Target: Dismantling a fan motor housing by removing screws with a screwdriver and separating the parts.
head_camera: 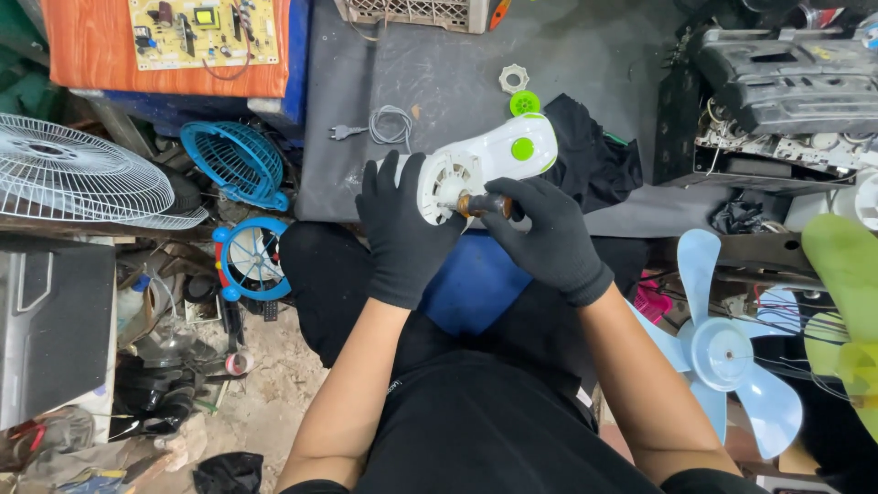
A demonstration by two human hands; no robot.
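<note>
Two gloved hands meet at the round end of a white fan housing [485, 160].

Its long axis runs up and to the right over the grey surface [585, 64], green button end farthest away. The left hand [402, 224] wraps and steadies the near end from the left; the right hand [549, 233] is closed around a brown-handled tool [483, 204] (a screwdriver, seemingly) pointing left into the housing's centre.

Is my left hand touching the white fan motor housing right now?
Touching. The head view shows the gloved left hand wrapped against the white fan motor housing, its fingers overlapping the housing's edge with no gap.
</note>
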